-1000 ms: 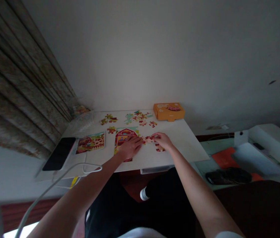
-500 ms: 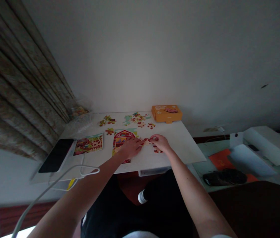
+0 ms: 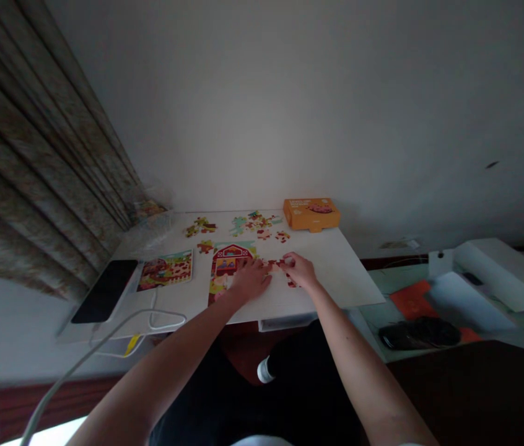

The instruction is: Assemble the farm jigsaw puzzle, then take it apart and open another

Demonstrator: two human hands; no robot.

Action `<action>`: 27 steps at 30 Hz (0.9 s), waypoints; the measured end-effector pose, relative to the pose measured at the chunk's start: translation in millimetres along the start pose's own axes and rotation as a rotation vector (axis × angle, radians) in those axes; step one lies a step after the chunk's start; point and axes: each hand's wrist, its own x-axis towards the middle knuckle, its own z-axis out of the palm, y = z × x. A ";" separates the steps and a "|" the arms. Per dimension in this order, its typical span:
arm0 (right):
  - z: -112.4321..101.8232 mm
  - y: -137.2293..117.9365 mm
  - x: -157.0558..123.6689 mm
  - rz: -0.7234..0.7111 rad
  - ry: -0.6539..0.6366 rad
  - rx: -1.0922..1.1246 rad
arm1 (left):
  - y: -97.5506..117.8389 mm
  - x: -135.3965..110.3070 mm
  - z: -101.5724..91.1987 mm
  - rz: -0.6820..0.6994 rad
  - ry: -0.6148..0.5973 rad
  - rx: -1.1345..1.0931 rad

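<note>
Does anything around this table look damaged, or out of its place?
A small dark mark stands out on the wall's right side, against plain surface; perhaps damage. The loose puzzle pieces look ordinary.

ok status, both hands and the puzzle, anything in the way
Left hand across red-barn jigsaw section, partly hiding it. Right hand at red-and-pink jigsaw pieces. Orange cardboard box farther back, not in the way.
</note>
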 end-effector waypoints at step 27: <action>16.1 -4.8 127.1 -0.047 0.122 -0.171 | 27.3 -12.0 35.8 0.069 0.202 -0.110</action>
